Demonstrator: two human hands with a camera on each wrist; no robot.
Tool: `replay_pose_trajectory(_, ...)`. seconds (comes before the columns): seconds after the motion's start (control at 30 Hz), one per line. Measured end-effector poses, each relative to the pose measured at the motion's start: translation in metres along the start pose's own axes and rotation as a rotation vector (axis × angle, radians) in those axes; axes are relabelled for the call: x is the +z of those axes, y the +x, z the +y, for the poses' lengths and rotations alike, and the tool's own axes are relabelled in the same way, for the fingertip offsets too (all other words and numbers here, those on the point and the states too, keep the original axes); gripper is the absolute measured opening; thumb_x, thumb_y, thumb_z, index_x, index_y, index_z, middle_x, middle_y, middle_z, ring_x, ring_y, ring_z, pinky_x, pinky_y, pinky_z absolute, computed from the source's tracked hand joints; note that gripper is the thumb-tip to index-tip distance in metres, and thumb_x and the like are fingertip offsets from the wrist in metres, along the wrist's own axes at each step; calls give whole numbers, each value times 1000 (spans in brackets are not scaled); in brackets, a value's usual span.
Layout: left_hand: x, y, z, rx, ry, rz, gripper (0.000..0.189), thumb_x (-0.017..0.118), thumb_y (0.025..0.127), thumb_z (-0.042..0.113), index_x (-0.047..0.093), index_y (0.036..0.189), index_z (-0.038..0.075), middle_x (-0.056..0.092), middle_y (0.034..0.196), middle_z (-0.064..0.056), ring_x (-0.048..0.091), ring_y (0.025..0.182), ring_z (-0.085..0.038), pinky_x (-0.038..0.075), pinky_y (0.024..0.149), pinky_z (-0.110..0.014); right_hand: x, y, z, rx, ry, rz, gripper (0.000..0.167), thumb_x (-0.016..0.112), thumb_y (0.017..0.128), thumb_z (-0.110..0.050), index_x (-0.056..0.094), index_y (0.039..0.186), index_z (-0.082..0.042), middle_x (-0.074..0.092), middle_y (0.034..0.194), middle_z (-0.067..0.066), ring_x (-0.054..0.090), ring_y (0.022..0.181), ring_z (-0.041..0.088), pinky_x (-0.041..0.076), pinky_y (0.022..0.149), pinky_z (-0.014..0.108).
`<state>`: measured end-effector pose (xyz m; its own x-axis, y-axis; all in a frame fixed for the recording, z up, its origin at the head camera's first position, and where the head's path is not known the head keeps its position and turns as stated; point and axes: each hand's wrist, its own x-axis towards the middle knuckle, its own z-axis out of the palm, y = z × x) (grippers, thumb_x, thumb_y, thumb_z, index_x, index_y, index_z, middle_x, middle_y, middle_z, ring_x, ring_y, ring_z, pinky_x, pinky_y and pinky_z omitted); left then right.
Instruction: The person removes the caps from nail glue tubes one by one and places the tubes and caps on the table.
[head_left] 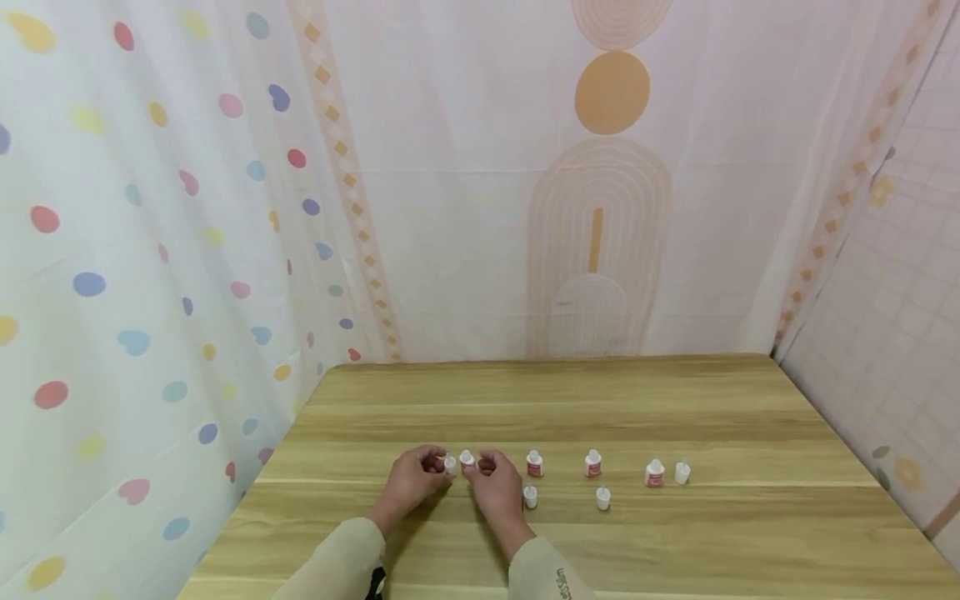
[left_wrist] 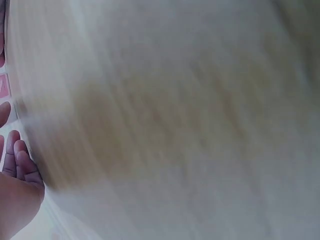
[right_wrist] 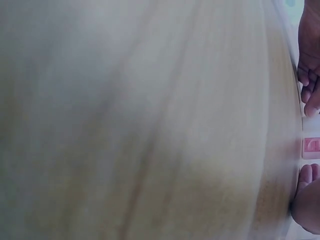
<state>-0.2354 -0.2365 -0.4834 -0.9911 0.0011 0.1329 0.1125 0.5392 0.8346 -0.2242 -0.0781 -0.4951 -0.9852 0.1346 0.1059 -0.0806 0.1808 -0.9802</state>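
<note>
My left hand (head_left: pixel 411 482) pinches a small white cap (head_left: pixel 450 465) that has a thin tip pointing up. Right beside that cap stands a small white bottle (head_left: pixel 467 458) with a pinkish-red label, held between the thumb and fingers of my right hand (head_left: pixel 498 487). The cap and the bottle are close together on the wooden table. In the left wrist view the left hand (left_wrist: pixel 20 195) shows at the left edge, with part of the bottle's label (left_wrist: pixel 4 86) above it. The right wrist view has the right hand (right_wrist: pixel 307 200) at its edge, below the label (right_wrist: pixel 312 145).
To the right stand three more labelled bottles (head_left: pixel 534 463) (head_left: pixel 593 464) (head_left: pixel 655 473) in a row. Three white caps with tips (head_left: pixel 530 497) (head_left: pixel 603 498) (head_left: pixel 682 472) stand near them. Patterned curtains (head_left: pixel 450 250) hang behind the wooden table (head_left: pixel 712 542).
</note>
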Motion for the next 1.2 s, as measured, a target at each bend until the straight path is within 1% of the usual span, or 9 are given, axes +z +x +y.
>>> replay_pose_trajectory(0.2, -6, 8, 2, -4, -7, 30, 40, 73, 74, -13, 66, 113, -8, 65, 90, -10, 60, 83, -19, 52, 72, -29, 0, 1, -6, 58, 33, 41, 42, 76, 85, -20, 63, 119, 2, 67, 105, 10, 62, 98, 26, 52, 84, 43)
replay_pose_trajectory(0.37, -19, 18, 10, -35, 9, 51, 40, 71, 82, -6, 64, 121, -6, 64, 106, -17, 59, 96, -25, 51, 83, -37, 0, 7, -19, 11, 53, 53, 46, 72, 89, -23, 60, 126, 2, 63, 118, 15, 58, 110, 30, 48, 93, 46)
replay_pose_trajectory(0.5, -31, 29, 18, -49, 30, 82, 37, 69, 90, 3, 62, 126, -4, 62, 115, -20, 57, 103, -28, 49, 87, -41, -6, 13, -38, -38, 72, 5, 45, 70, 92, -26, 60, 127, 0, 61, 123, 15, 56, 112, 29, 51, 90, 43)
replay_pose_trajectory(0.57, -37, 37, 24, -34, 41, 107, 36, 67, 93, 8, 61, 127, -4, 62, 117, -20, 56, 106, -29, 49, 88, -41, -12, 20, -46, -59, 51, -13, 43, 68, 94, -29, 62, 127, -2, 62, 123, 12, 56, 112, 28, 51, 90, 43)
replay_pose_trajectory(0.73, -52, 56, 43, 28, 72, 183, 38, 63, 99, 20, 60, 128, -4, 60, 123, -23, 54, 113, -33, 47, 94, -45, -46, 43, -63, -136, -47, -111, 50, 58, 99, -40, 56, 137, -8, 56, 137, 12, 51, 124, 33, 44, 99, 52)
replay_pose_trajectory(0.87, -68, 61, 59, 95, 191, 209, 44, 58, 101, 26, 58, 131, -6, 55, 132, -29, 50, 122, -42, 41, 101, -54, -83, 62, -72, -206, -203, -187, 57, 50, 103, -44, 46, 146, -9, 45, 148, 18, 39, 136, 41, 32, 108, 59)
replay_pose_trajectory(1.03, -91, 64, 69, 164, 460, 223, 49, 56, 102, 34, 57, 132, -5, 53, 135, -28, 48, 124, -47, 35, 101, -63, -126, 88, -85, -260, -439, -202, 63, 46, 104, -46, 36, 153, -8, 37, 154, 20, 30, 141, 43, 22, 113, 59)
replay_pose_trajectory(1.13, -103, 66, 73, 183, 603, 222, 52, 56, 101, 37, 55, 135, -3, 50, 137, -29, 45, 126, -49, 31, 98, -68, -151, 102, -91, -275, -530, -198, 66, 44, 104, -47, 31, 154, -6, 32, 156, 19, 27, 143, 41, 19, 114, 58)
replay_pose_trajectory(1.2, -109, 69, 76, 189, 667, 211, 55, 57, 100, 38, 53, 137, -2, 46, 139, -31, 41, 128, -50, 29, 99, -68, -168, 110, -95, -278, -582, -187, 68, 42, 104, -47, 28, 155, -5, 28, 158, 19, 24, 145, 40, 16, 115, 58)
